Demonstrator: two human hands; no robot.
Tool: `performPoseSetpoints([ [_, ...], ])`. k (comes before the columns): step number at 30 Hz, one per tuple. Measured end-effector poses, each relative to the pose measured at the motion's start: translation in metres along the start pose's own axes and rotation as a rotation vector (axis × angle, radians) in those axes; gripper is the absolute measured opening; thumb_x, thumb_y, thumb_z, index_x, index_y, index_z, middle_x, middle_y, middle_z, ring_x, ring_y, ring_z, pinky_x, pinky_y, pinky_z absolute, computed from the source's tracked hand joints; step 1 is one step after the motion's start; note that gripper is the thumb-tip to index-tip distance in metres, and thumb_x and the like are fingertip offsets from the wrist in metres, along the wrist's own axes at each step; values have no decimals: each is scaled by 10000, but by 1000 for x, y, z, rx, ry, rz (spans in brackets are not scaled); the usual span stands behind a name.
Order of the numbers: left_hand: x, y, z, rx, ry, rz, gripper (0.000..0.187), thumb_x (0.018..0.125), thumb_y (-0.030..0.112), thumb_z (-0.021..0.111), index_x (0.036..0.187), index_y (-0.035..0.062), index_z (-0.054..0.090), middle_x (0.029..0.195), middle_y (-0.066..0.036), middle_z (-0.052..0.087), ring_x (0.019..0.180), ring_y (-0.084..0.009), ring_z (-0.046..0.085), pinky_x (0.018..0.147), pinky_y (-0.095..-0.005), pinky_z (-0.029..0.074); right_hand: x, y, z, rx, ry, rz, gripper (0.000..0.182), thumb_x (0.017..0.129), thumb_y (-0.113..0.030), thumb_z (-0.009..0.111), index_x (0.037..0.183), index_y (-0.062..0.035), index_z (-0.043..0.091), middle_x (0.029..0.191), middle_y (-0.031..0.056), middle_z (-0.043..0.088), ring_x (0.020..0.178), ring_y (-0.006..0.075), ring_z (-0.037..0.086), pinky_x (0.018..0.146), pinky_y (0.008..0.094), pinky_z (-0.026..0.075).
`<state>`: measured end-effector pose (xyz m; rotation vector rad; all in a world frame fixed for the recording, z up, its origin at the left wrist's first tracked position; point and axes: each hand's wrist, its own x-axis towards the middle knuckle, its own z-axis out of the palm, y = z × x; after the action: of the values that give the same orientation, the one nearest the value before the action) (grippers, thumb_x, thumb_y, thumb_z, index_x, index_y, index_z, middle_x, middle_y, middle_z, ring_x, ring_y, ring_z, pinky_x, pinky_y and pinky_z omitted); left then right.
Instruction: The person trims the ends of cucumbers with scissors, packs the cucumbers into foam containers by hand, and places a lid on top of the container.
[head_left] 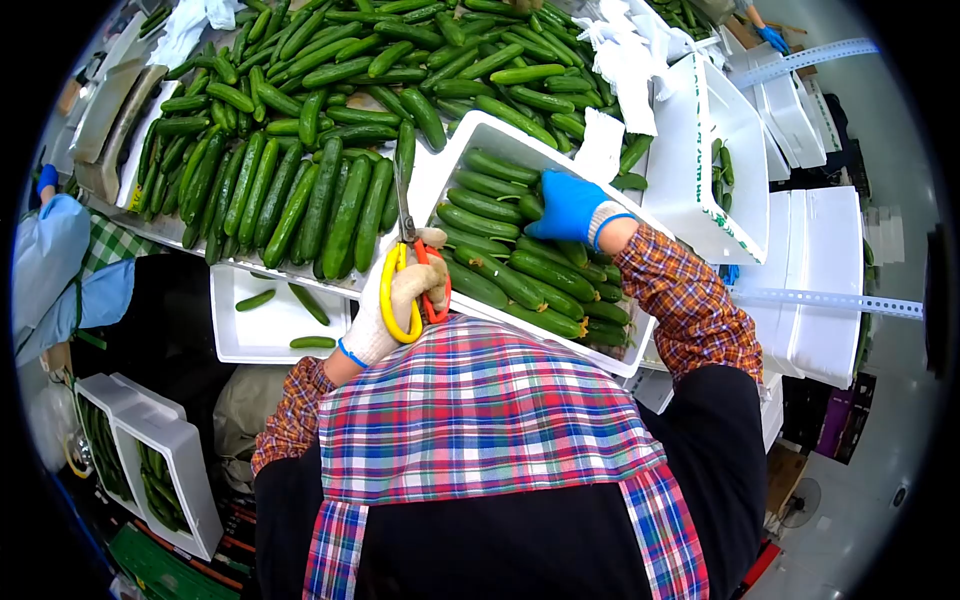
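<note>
My left hand, in a white knit glove with a blue band at the wrist, is closed around scissors with one yellow and one red handle loop. Their narrow blades point away from me, beside a cucumber at the table's near edge. My right hand, in a blue glove over a knit one, is inside a white foam box lined with rows of cucumbers. Its thumb and fingers close around the end of one cucumber there.
A large heap of cucumbers covers the table beyond. White cloths lie at its right. Another foam box stands at right, and a white tray with 3 cucumbers sits below the table edge. A co-worker's blue sleeve shows at left.
</note>
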<state>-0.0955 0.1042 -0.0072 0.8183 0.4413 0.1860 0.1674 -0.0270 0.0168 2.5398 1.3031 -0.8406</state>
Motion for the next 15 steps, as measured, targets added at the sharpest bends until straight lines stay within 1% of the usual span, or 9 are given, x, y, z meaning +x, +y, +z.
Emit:
performPoseSetpoints([
  [2,-3,4,5,25,12,-12,454,829,25,510,1264,-60,416,749,-70,518,594,-150,503,578,-277,446,4,9,1,0,44,-33,615,708,-364,700,1176,7,555,1072,229,637,1027,345,629,885,410,509],
  [3,-4,6,7,46,26,-26,474,804,27,496,1268,-35,417,732,-51,474,584,-144,453,562,-293,414,0,17,-4,-3,49,-35,615,708,-364,700,1176,7,555,1072,229,637,1027,345,629,885,410,509],
  [5,-3,6,3,16,15,-36,473,803,30,494,1265,-33,419,728,-51,475,583,-145,451,563,-292,413,-11,31,-21,586,-5,-119,656,750,-307,665,1294,17,493,1076,169,629,979,277,635,872,383,516],
  [7,-5,6,3,-20,8,-52,472,801,33,491,1263,-31,421,725,-51,476,581,-146,449,563,-292,413,-33,35,-35,1354,-277,-255,707,779,-277,636,1386,11,414,1104,116,596,944,221,618,858,346,513],
  [8,-5,9,6,-27,21,-76,467,803,34,491,1261,-31,427,726,-51,479,580,-144,447,561,-287,409,-42,40,-34,1494,-271,-346,729,775,-234,648,1422,-29,381,1144,100,568,947,200,612,856,326,504],
  [9,-4,12,9,-34,34,-100,462,805,35,490,1258,-31,433,728,-52,482,578,-141,446,560,-281,406,-45,39,-34,1492,-276,-345,729,775,-234,648,1422,-29,381,1144,100,568,947,200,612,856,326,504],
  [12,-3,17,12,-24,10,-128,454,807,32,490,1254,-34,447,733,-56,489,580,-137,452,556,-276,411,-57,21,-33,764,-100,-209,770,728,-185,699,1430,-76,400,1120,125,609,977,200,603,883,316,488],
  [13,-2,16,12,-20,2,-135,454,807,32,490,1254,-34,447,733,-56,489,580,-137,452,556,-276,411,-53,17,-17,606,3,-255,778,729,-260,708,1421,-67,408,1166,182,623,1035,266,617,916,350,483],
  [15,1,14,10,36,27,-120,454,808,25,490,1256,-36,453,736,-58,494,590,-136,466,554,-272,420,-46,5,2,275,-130,-232,797,740,-318,738,1422,-75,404,1278,240,551,1180,337,548,1024,384,418],
])
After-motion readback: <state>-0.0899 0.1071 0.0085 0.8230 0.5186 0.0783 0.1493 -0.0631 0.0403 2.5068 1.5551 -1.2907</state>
